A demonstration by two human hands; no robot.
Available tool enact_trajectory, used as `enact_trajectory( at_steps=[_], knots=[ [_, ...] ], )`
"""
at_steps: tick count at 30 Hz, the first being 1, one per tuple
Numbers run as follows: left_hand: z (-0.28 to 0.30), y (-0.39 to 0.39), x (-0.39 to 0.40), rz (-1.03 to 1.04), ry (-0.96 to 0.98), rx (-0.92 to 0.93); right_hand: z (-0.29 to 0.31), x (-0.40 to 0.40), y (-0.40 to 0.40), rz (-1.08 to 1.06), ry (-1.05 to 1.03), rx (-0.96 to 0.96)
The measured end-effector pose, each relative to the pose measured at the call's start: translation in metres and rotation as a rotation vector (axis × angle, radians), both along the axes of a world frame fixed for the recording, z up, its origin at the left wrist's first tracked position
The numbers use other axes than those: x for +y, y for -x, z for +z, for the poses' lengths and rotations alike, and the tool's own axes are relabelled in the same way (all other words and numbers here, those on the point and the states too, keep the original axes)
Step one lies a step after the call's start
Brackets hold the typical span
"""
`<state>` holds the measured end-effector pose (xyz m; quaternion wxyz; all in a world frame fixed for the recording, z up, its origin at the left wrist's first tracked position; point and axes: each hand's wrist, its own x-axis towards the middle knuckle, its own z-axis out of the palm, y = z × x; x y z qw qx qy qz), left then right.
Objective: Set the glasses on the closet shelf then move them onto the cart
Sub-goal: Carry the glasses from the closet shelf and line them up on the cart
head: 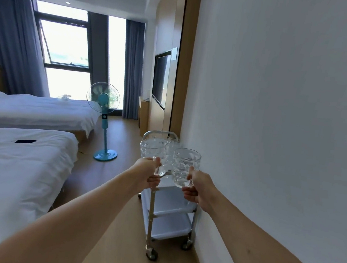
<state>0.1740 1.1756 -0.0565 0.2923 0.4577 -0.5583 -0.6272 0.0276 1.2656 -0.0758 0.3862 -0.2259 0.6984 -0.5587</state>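
Cart sits below and just past our fingers, against the wall. Left hand grips left glass, right hand grips right glass, fingers curled round the handles. Rigid, fragile, likely slick; hold by handle. Top tray hidden behind glasses; closet shelf not visible.

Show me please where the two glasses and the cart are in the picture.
left glass (153,150): head view, on its patterned upper wall above the left hand.
right glass (185,164): head view, on the middle of its clear wall.
cart (169,201): head view, on the bare middle shelf below the hands.
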Motion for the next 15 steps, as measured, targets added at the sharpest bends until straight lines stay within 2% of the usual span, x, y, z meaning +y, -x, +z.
enact_trajectory(
  at_steps=[15],
  knots=[
    [-0.016, -0.042, -0.230, -0.004, -0.046, -0.027, -0.016, -0.222, -0.048, -0.039, -0.015, -0.061]
  ],
)
